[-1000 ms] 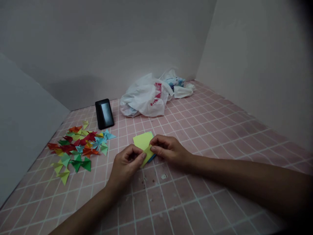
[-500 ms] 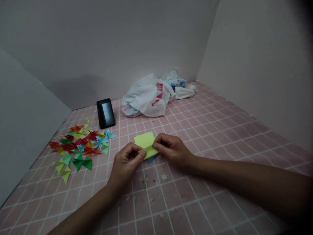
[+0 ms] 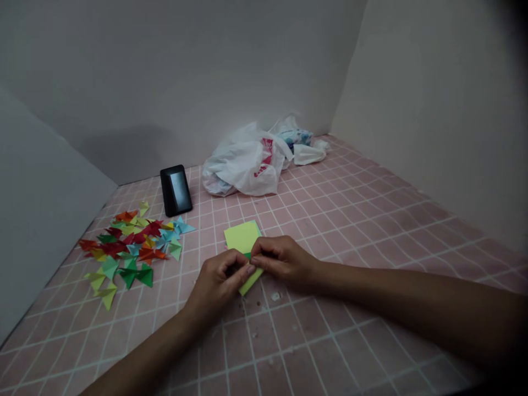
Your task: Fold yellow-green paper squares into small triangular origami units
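My left hand point(image 3: 218, 279) is closed in a pinch on the left side of a yellow paper sheet point(image 3: 250, 284), and part of the sheet shows below my fingertips. From the right, my right hand point(image 3: 289, 260) pinches the same sheet, its fingertips almost touching those of the left. Just beyond my fingers lies a stack of square paper sheets point(image 3: 241, 236) with yellow on top. A sliver of green shows between the stack's yellow and my fingertips. My fingers hide the middle of the held sheet, so its folds cannot be made out.
To the left lies a pile of folded paper pieces point(image 3: 152, 253) in red, orange, yellow, green and blue. A black phone-like device point(image 3: 176, 191) leans upright behind it. White plastic bags point(image 3: 247, 159) rest by the back wall. Small scraps point(image 3: 275, 296) dot the pink tiled-pattern surface point(image 3: 350, 231).
Both hands have drawn slightly nearer to me with the yellow sheet, and my fingertips have come together. The sheet now extends below my fingers, and more of the stack is uncovered.
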{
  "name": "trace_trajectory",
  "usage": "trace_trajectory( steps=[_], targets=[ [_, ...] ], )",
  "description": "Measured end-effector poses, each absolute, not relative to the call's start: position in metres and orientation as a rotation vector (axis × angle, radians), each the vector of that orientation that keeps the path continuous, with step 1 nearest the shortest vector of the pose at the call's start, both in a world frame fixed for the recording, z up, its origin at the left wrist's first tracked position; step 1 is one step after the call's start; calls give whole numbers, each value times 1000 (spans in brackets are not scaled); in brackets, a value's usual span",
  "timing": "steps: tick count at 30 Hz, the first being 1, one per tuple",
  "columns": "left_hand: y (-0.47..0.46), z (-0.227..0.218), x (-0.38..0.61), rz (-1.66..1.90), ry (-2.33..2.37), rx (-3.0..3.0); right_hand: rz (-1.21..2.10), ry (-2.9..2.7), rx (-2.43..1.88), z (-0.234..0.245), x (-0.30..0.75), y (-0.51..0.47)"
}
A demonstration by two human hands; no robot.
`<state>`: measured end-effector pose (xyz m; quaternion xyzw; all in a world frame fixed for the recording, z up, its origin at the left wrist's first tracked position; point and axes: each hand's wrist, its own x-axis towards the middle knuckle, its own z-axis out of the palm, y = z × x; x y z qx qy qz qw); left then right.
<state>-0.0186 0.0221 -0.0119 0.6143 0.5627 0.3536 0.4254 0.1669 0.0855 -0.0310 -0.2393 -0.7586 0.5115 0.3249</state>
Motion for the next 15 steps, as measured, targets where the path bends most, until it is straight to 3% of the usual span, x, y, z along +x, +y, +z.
trace_trajectory(
  steps=[7,15],
  targets=[
    [20,-12,-18,1040,1381,1343,1707,-1723,-709,-31,165,83],
    [20,-15,-17,1095,1293,1159,1839,-1558,-750,-27,164,80]
  ],
)
